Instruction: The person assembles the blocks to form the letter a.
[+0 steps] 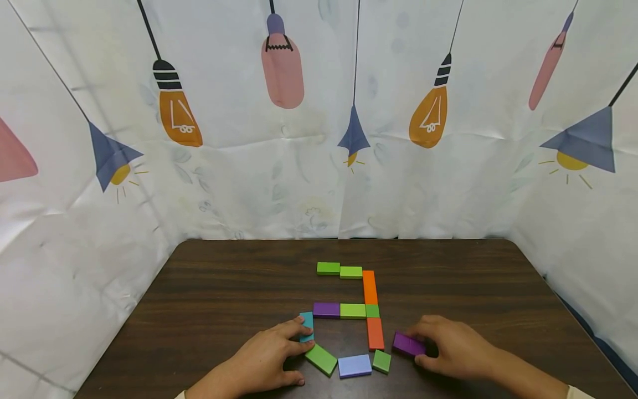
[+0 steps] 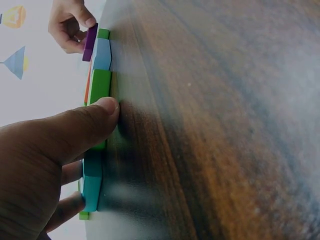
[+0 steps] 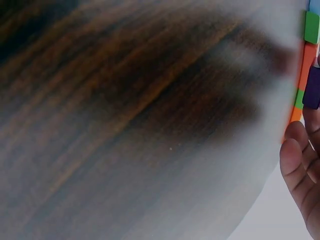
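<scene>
My left hand [image 1: 266,357] touches a teal block [image 1: 306,322] with its fingertips, near the corner where a tilted green block [image 1: 321,359] meets it. Its thumb is extended beside the green block in the left wrist view. My right hand [image 1: 461,349] pinches a purple block [image 1: 408,344] between fingers and thumb, just right of the others. A light blue block [image 1: 355,366] and a small green block [image 1: 381,362] lie along the near side. A red-orange block [image 1: 376,333] stands in line above the small green one.
Farther back, another purple block [image 1: 326,310], a lime block [image 1: 353,311] and a small green square [image 1: 372,311] form a row. An orange block [image 1: 370,287] leads up to two green blocks [image 1: 340,270]. Beneath is a dark wooden table [image 1: 224,288]; a patterned white curtain [image 1: 309,166] surrounds it.
</scene>
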Demonstrator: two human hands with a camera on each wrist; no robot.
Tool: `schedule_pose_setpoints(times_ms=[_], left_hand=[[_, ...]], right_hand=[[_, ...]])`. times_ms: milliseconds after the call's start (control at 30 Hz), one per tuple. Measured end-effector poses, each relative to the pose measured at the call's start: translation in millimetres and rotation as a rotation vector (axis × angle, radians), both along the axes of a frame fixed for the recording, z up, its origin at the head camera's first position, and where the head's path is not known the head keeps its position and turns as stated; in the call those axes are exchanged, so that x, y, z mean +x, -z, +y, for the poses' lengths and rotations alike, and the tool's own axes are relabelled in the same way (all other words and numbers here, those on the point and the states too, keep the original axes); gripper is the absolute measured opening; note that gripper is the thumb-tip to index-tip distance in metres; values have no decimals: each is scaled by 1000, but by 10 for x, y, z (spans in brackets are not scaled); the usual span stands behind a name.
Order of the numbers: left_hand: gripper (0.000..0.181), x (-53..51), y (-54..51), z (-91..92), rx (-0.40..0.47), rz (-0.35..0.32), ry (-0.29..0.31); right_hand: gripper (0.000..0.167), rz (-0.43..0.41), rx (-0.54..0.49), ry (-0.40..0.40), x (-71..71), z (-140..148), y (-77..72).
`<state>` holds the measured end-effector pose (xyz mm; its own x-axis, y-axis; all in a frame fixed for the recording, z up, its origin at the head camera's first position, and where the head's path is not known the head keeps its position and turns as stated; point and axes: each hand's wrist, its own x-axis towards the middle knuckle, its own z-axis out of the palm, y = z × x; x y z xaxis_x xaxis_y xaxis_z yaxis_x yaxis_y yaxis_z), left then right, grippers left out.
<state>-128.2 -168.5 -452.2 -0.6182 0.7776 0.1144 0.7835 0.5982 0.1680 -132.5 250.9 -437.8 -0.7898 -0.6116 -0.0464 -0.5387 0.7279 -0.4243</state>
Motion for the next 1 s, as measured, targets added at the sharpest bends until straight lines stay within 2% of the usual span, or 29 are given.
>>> schedule_pose_setpoints(times_ms=[633,1000], left_hand=[[62,2,24,5,4,13,-1],[62,2,27,9,1,22,-6]], right_hand=[[30,-112,-9,-92,52,-15,51],[28,-102,-22,-127,74,-58,78]])
